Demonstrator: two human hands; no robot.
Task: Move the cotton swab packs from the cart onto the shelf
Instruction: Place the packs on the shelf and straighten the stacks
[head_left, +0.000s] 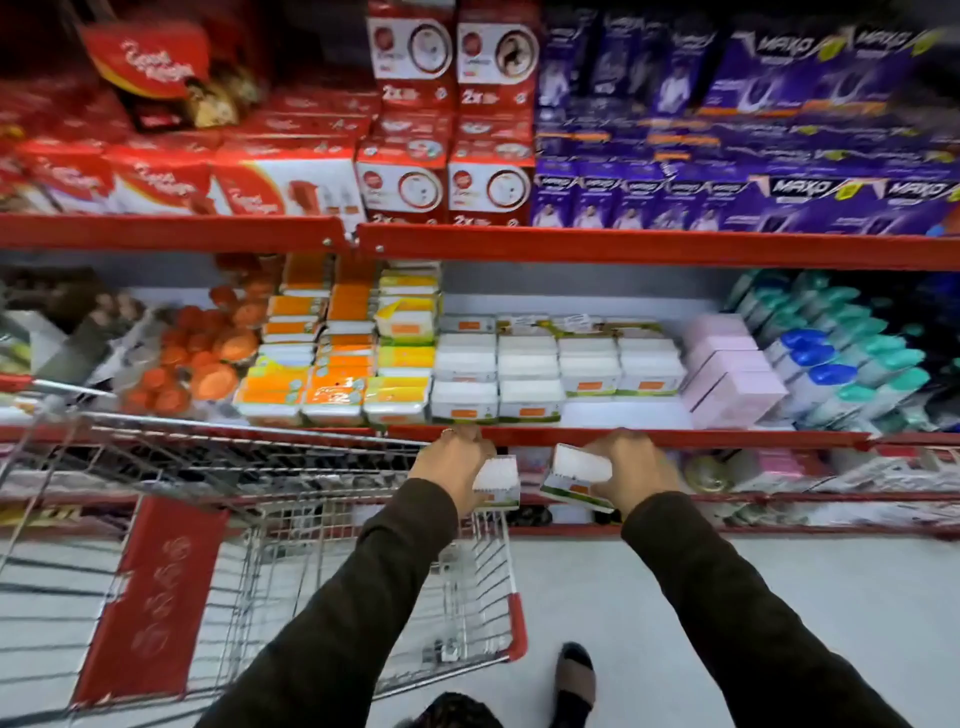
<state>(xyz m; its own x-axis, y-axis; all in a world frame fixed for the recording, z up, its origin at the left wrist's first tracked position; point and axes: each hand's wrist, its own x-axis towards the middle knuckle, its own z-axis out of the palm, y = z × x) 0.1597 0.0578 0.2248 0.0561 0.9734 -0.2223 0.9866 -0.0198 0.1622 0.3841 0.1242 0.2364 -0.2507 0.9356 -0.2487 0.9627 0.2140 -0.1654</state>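
My left hand grips a white cotton swab pack just above the right rim of the wire cart. A second white pack with a green edge is held tilted in my right hand, to the right of the cart. Both hands hover just below the red front edge of the middle shelf. On that shelf, rows of the same white swab packs stand stacked, with a bare patch of shelf in front of the right-hand rows.
Orange and yellow packs sit left of the swab packs, pink boxes and blue-capped bottles to the right. Red and purple boxes fill the upper shelf. A lower shelf holds mixed goods. My foot stands on the white floor.
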